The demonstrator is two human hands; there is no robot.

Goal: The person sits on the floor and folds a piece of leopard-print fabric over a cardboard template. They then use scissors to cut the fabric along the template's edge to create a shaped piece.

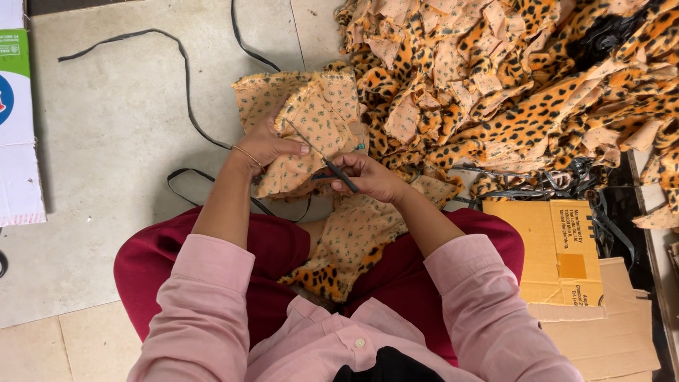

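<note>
My left hand [267, 147] grips a piece of leopard-print plush fabric [311, 124], held inside out so its pale spotted backing shows. My right hand [368, 177] holds a thin dark rod-like tool [320, 157] by its handle, the tip lying across the fabric near my left thumb. Another piece of the same fabric [350, 244] lies in my lap on dark red trousers. A thin bangle is on my left wrist.
A big heap of leopard-print fabric scraps [509, 78] fills the upper right. An orange cardboard box [559, 251] and flattened cardboard sit at right. Black straps [185, 85] trail over the tiled floor. A white printed carton [18, 120] stands at the left edge.
</note>
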